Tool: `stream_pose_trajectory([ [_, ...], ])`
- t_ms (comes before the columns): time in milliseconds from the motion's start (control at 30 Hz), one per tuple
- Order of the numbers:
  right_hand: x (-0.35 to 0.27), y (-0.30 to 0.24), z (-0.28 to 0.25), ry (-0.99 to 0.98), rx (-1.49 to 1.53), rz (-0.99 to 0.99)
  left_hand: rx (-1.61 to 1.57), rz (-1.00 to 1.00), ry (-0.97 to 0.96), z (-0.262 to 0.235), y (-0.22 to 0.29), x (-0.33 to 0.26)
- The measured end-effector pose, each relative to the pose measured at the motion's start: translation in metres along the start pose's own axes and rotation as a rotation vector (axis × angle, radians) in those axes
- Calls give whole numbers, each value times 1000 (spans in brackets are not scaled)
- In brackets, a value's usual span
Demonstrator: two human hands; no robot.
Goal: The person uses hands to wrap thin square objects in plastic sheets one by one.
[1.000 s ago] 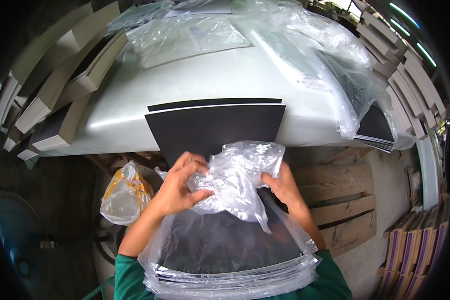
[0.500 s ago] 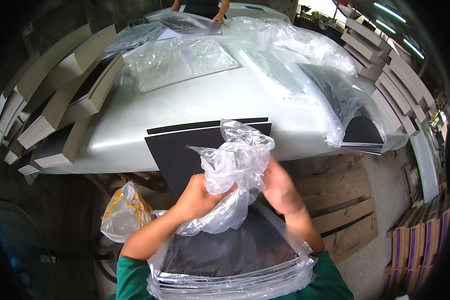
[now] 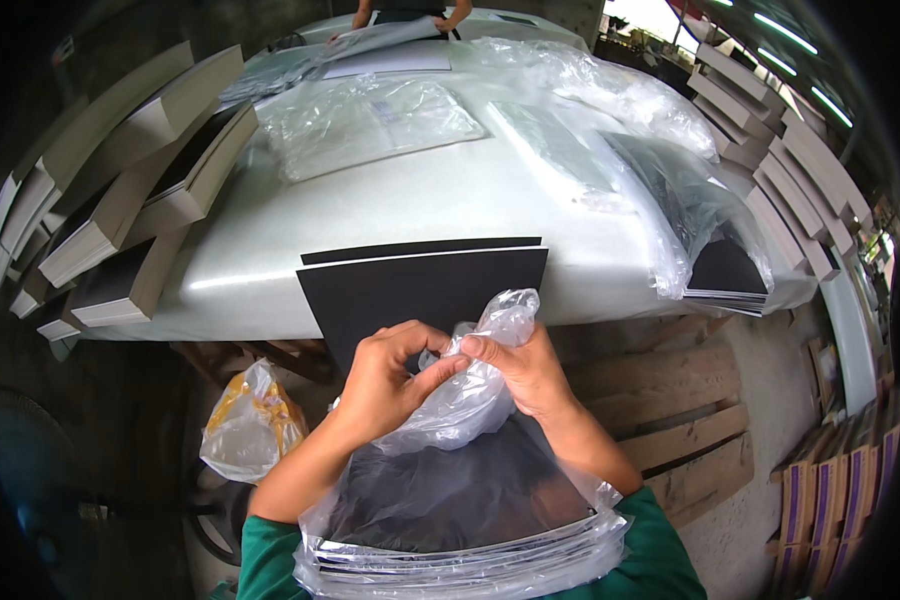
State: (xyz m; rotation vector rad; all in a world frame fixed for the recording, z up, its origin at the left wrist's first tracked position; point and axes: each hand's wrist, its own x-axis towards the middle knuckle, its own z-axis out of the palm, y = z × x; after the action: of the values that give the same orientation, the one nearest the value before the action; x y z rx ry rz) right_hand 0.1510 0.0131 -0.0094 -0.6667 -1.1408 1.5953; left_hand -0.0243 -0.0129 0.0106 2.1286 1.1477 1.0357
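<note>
as the left hand [image 3: 390, 378] and right hand [image 3: 525, 370] pinch the bunched clear plastic bag [image 3: 462, 408], a hard twist could tear it. black sheets [image 3: 460, 500] below the grip might slip.

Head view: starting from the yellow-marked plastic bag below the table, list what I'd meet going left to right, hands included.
Yellow-marked plastic bag → left hand → right hand → wooden slats on the floor → purple-striped stack.

No readable text, no legible labels, numbers or signs
</note>
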Motion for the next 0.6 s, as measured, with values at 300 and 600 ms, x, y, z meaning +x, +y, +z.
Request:
stream_pose_trajectory([
  [300, 1, -8, 0, -121, 211, 207, -681, -194, 222, 5, 5, 0],
  [600, 2, 7, 7, 57, -4, -34, -437, 3, 292, 7, -5, -3],
])
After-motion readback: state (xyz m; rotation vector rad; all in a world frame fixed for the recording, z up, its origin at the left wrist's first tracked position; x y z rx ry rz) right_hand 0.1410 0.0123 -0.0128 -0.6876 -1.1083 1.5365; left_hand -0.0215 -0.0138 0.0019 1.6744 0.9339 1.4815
